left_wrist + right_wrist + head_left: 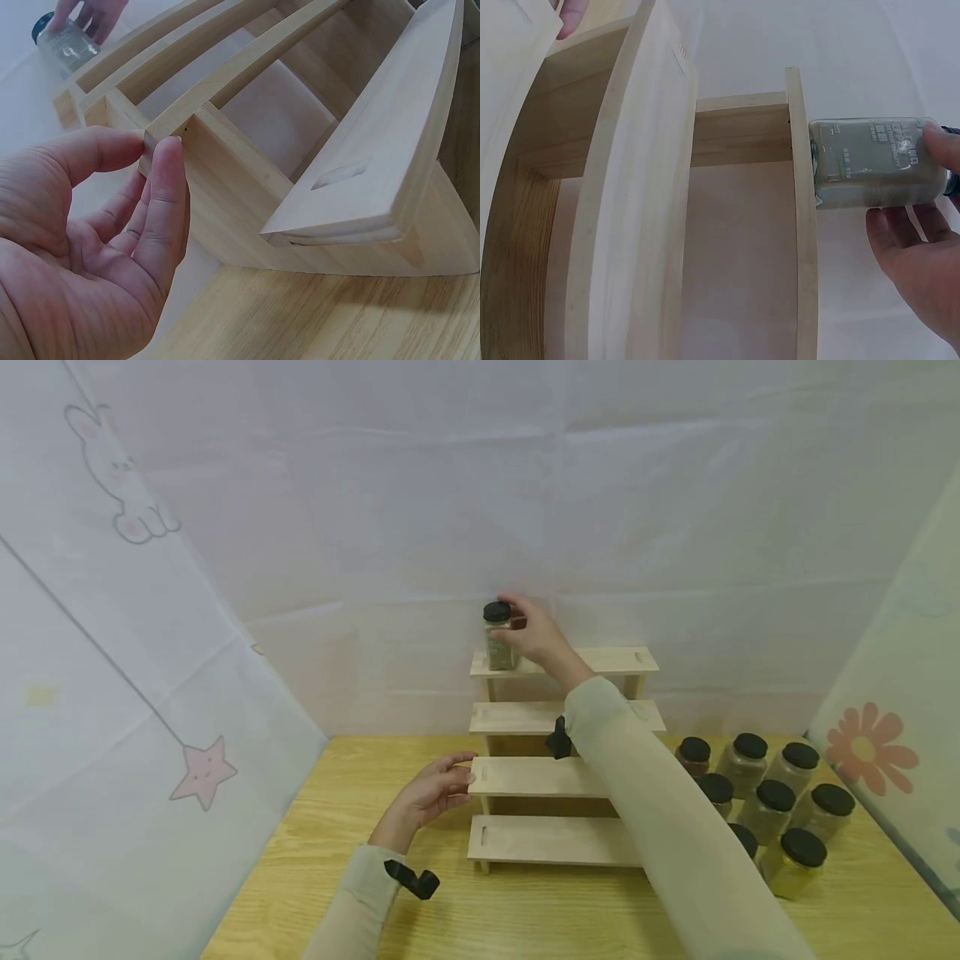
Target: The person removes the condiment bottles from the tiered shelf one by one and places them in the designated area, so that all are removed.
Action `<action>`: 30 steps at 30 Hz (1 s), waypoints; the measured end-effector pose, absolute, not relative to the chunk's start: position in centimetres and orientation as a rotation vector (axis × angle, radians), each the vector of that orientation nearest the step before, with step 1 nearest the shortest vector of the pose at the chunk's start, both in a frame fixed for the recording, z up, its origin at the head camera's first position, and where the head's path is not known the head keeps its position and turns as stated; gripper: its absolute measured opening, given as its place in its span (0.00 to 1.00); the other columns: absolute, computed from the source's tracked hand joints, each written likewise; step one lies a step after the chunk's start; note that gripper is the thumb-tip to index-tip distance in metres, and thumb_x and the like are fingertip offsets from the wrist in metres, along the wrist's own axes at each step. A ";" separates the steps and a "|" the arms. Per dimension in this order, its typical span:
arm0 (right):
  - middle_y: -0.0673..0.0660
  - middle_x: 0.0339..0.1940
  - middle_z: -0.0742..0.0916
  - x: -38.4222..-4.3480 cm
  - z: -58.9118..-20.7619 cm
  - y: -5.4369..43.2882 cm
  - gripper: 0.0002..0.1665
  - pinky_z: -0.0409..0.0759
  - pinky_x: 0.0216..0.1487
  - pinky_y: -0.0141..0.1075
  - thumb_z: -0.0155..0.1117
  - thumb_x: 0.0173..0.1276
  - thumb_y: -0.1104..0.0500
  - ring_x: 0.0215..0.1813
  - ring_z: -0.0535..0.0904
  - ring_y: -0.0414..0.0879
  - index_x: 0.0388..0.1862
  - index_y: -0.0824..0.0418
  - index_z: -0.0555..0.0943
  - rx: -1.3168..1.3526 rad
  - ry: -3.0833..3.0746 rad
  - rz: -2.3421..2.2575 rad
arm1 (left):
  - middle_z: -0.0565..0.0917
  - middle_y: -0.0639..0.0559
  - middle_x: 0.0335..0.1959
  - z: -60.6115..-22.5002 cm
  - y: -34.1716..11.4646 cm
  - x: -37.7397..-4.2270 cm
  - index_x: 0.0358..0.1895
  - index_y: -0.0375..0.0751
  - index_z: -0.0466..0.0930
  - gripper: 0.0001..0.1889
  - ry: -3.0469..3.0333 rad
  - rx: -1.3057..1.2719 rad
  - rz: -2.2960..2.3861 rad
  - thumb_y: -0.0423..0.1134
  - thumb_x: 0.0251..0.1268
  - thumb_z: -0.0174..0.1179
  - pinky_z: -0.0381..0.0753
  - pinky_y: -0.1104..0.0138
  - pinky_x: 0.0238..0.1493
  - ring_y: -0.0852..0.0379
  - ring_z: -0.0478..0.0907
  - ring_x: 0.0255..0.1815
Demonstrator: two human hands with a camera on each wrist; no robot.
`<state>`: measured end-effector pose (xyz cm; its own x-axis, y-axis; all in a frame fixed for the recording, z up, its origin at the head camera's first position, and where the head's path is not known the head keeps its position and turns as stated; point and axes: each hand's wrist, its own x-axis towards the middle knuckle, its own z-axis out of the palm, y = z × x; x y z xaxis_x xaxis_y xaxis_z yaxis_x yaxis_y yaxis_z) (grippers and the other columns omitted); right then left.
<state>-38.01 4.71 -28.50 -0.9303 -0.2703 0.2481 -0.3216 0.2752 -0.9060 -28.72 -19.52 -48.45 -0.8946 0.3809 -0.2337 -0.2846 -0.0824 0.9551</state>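
Note:
A glass spice jar (500, 647) with a black lid stands upright at the left end of the top step of a wooden tiered rack (555, 841). My right hand (538, 635) holds this jar near its lid, thumb on one side and fingers on the other. In the right wrist view the jar's base (817, 166) meets the top board, and white print shows on the glass. Lower down, my left hand (432, 792) pinches the left end of the second step from the bottom between thumb and fingers, plain in the left wrist view (112, 217).
Several black-lidded jars (775, 796) with variously coloured contents stand in a group right of the rack on the wooden table (300, 877). My right forearm (675, 827) crosses in front of the steps. A pale cloth wall (420, 527) rises behind the rack.

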 end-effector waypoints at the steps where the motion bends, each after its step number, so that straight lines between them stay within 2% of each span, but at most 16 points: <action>1: 0.60 0.69 0.76 -38.0 -28.6 4.7 0.42 0.74 0.67 0.49 0.70 0.69 0.61 0.66 0.71 0.55 0.79 0.50 0.65 0.569 -2.476 1.769 | 0.73 0.47 0.50 -48.4 -19.5 -28.7 0.79 0.35 0.55 0.36 1.759 0.103 2.024 0.31 0.72 0.61 0.87 0.68 0.43 0.61 0.78 0.36; 18: 0.60 0.66 0.77 -37.8 -28.2 5.1 0.42 0.76 0.62 0.46 0.72 0.67 0.64 0.62 0.74 0.55 0.77 0.55 0.67 0.568 -2.492 1.726 | 0.76 0.49 0.47 -48.4 -19.1 -28.8 0.79 0.35 0.55 0.35 1.746 0.097 2.044 0.30 0.72 0.59 0.86 0.71 0.38 0.61 0.78 0.35; 24: 0.57 0.63 0.77 -37.2 -27.9 6.7 0.40 0.75 0.58 0.45 0.72 0.68 0.60 0.58 0.73 0.52 0.77 0.51 0.68 0.590 -2.521 1.742 | 0.75 0.49 0.48 -48.4 -19.2 -28.9 0.79 0.36 0.55 0.36 1.751 0.099 2.038 0.31 0.73 0.59 0.87 0.69 0.42 0.61 0.78 0.35; 30: 0.57 0.65 0.75 -36.4 -27.6 8.4 0.39 0.76 0.59 0.50 0.72 0.69 0.59 0.60 0.72 0.53 0.77 0.50 0.68 0.605 -2.502 1.796 | 0.74 0.49 0.48 -48.5 -19.4 -29.2 0.79 0.36 0.56 0.35 1.752 0.092 2.042 0.30 0.72 0.59 0.87 0.69 0.41 0.60 0.78 0.35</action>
